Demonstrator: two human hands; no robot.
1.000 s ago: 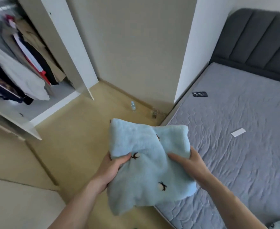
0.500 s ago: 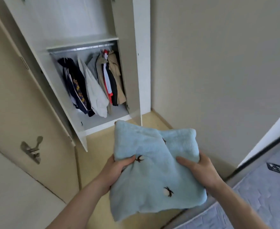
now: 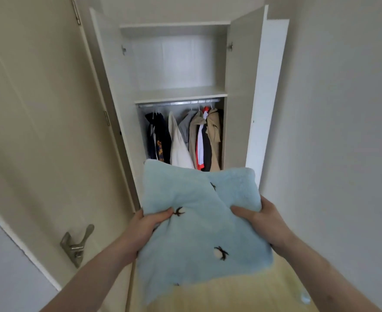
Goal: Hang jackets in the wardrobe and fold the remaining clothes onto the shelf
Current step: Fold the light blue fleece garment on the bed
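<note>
Head view: I see both hands holding a folded blue fleece [image 3: 199, 224] out in front of the open wardrobe [image 3: 256, 97]. My left hand [image 3: 146, 225] grips the fleece at its left edge, thumb curled over the top face and the other fingers hidden underneath. My right hand [image 3: 265, 218] grips the right edge the same way, thumb pressed onto the cloth, fingers out of sight below it. So both hands are clamped on the fleece, one at each side, well apart from each other. The fleece is pale blue with small dark embroidered marks, and it lies roughly flat between the hands, its far edge rising in front of the lower part of the wardrobe opening.

Behind it, the shelf [image 3: 181, 94] sits in the upper half of the wardrobe, bare where I can see it. Just under the shelf runs a rail [image 3: 178, 103], and jackets [image 3: 185, 140] hang from it side by side: dark ones toward the left, a white one near the middle, tan and red-and-white ones toward the right. The fleece hides their lower ends. Both wardrobe doors stand swung outward. At the left a room door [image 3: 39, 122] stands, with a metal handle [image 3: 77, 244] low on it. Yellowish floor [image 3: 242, 293] shows under the fleece at the bottom edge.
</note>
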